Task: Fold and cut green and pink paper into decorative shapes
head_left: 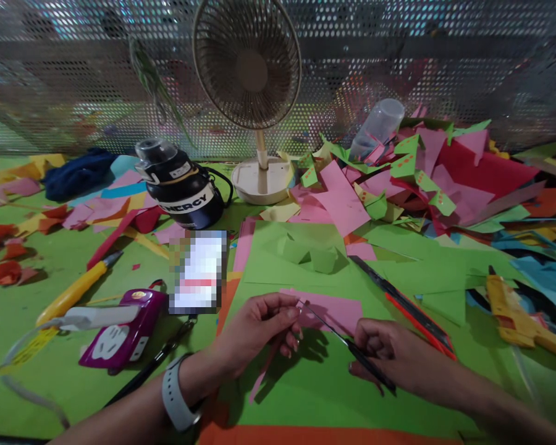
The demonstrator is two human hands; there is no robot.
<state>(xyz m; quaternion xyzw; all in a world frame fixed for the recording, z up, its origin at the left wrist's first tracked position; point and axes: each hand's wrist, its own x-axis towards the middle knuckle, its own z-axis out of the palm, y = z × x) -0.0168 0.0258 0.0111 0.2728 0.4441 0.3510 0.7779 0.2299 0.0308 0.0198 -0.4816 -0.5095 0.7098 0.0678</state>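
Note:
My left hand (266,327) is closed, its thumb and fingers pinching a narrow strip of pink paper (262,378) that hangs down below the palm. In my right hand (393,352) is a pair of scissors (373,368) with black handles, seen nearly edge-on. Their thin metal blades point left and reach the pinched paper at my left fingertips. Just behind both hands lies a larger pink paper piece (340,312). Under them is a stack of green paper sheets (306,402).
A craft knife (412,315) with a red-orange edge lies right, near a yellow glue gun (514,315). Paper scraps (347,198) are heaped behind, beside a fan (259,179). Left are a phone (199,272), a black bottle (185,191), a purple device (125,327) and a yellow-handled tool (76,290).

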